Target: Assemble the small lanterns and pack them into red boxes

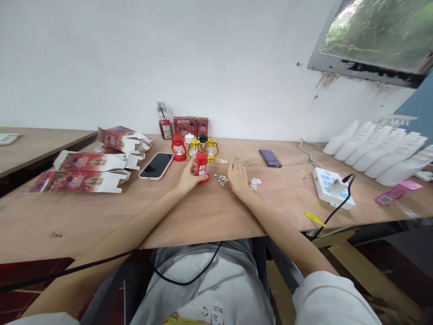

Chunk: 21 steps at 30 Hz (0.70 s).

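1. Red lantern (202,168) stands upright in the left hand (188,177), above or on the wooden table (203,216); whether its base touches the wood, I cannot tell. It is the landmark for every place below.
2. The left fingers curl around its side, with the thumb along the near lower edge – a partial wrap, parted only by the lantern's width. A loose hold on this smooth-looking, rounded body could probably let it twist or drop.
3. To the lantern's right, the right hand (237,177) lies palm down, fingers extended and slightly parted. Whether the fingertips have hold of anything, I cannot tell.
4. Between the lantern and that hand lie small silvery discs (223,181); farther right, just past the hand, is a pile of white pieces (254,183). A sideways sweep of the wrist could scatter either group or mix them.
5. Just behind the lantern stand a gold lantern (211,150) and others close together. Pushing the held one backward could knock them over – crowding would be the cause.
6. Left of the lantern lies a phone (156,165), near the left forearm; a careless elbow swing could shove it.
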Available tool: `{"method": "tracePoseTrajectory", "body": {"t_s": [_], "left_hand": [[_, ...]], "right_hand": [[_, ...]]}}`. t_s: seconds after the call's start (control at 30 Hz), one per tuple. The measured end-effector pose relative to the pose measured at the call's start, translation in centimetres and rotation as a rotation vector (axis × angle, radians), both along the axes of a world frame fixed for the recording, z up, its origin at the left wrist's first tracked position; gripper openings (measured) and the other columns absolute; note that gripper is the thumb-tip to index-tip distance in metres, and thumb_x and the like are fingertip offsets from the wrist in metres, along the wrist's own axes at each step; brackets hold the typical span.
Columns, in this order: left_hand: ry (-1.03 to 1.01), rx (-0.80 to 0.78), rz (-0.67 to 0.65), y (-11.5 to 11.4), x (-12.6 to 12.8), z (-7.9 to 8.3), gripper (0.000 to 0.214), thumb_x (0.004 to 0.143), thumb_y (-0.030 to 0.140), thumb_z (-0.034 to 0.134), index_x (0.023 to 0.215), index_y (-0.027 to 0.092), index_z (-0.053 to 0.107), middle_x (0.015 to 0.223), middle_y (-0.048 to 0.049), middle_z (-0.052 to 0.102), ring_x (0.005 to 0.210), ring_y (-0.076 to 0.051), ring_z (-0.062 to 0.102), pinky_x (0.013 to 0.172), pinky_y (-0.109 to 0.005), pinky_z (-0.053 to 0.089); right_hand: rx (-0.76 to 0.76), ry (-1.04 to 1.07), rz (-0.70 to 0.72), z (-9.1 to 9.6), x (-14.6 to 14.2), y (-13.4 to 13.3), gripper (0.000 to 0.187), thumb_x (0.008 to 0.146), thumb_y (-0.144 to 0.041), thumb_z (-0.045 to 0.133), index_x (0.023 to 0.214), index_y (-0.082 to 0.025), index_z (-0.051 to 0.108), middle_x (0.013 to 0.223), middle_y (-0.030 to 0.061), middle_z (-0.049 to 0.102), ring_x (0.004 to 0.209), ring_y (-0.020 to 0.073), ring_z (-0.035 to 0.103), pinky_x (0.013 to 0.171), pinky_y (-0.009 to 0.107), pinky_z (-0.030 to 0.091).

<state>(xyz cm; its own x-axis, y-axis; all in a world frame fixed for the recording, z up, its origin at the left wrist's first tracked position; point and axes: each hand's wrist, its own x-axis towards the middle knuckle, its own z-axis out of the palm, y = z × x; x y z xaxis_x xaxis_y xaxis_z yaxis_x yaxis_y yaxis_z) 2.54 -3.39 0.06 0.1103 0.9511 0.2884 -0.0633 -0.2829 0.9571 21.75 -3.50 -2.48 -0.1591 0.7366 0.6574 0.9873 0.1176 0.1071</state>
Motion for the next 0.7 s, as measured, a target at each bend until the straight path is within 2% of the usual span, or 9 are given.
{"method": "tracePoseTrajectory", "body": {"t_s": [0.1, 0.23, 0.4, 0.57, 0.7], "left_hand": [[-0.028, 0.002, 0.057, 0.0, 0.0, 0.0, 0.082, 0.045, 0.011, 0.081, 0.117, 0.022, 0.043, 0.099, -0.0025, 0.06, 0.097, -0.021, 0.06, 0.092, -0.036, 0.044], [0.008, -0.024, 0.173, 0.2, 0.0, -0.1, 0.07, 0.046, 0.018, 0.084, 0.1, 0.021, 0.04, 0.086, 0.0002, 0.06, 0.084, -0.018, 0.061, 0.084, -0.034, 0.046], [-0.024, -0.067, 0.109, 0.1, 0.0, 0.3, 0.054, 0.048, 0.028, 0.085, 0.087, 0.018, 0.051, 0.087, -0.0021, 0.062, 0.082, -0.016, 0.06, 0.074, -0.027, 0.046], [-0.176, -0.325, 0.003, 0.2, -0.4, 0.7, 0.046, 0.055, 0.039, 0.08, 0.091, 0.017, 0.06, 0.084, -0.0016, 0.064, 0.07, -0.013, 0.058, 0.06, -0.024, 0.044], [-0.277, -0.483, 0.057, 0.7, -0.8, 0.9, 0.041, 0.06, 0.039, 0.076, 0.091, 0.018, 0.06, 0.072, 0.0013, 0.061, 0.059, -0.01, 0.054, 0.05, -0.021, 0.039]], "right_hand": [[0.09, 0.065, 0.056, 0.5, -0.1, -0.3, 0.04, 0.087, -0.002, 0.033, 0.122, -0.008, 0.053, 0.091, 0.0186, 0.062, 0.089, 0.0263, 0.055, 0.078, 0.039, 0.038], [0.074, 0.279, 0.145, 1.1, -0.1, -0.6, 0.032, 0.087, -0.01, 0.038, 0.115, -0.009, 0.055, 0.099, 0.0159, 0.059, 0.096, 0.0255, 0.054, 0.083, 0.038, 0.04], [-0.027, 0.637, 0.335, 0.9, 0.2, -0.2, 0.022, 0.086, -0.013, 0.038, 0.095, -0.014, 0.058, 0.095, 0.0092, 0.059, 0.079, 0.0172, 0.055, 0.076, 0.03, 0.044], [-0.095, 0.866, 0.444, 0.9, 0.2, 0.1, 0.021, 0.09, -0.025, 0.037, 0.088, -0.018, 0.056, 0.092, 0.0062, 0.061, 0.08, 0.0155, 0.055, 0.075, 0.029, 0.045], [-0.11, 0.897, 0.504, 1.2, -0.1, -0.3, 0.02, 0.092, -0.028, 0.033, 0.083, -0.021, 0.049, 0.082, 0.0025, 0.057, 0.076, 0.0148, 0.054, 0.076, 0.029, 0.045]]}}
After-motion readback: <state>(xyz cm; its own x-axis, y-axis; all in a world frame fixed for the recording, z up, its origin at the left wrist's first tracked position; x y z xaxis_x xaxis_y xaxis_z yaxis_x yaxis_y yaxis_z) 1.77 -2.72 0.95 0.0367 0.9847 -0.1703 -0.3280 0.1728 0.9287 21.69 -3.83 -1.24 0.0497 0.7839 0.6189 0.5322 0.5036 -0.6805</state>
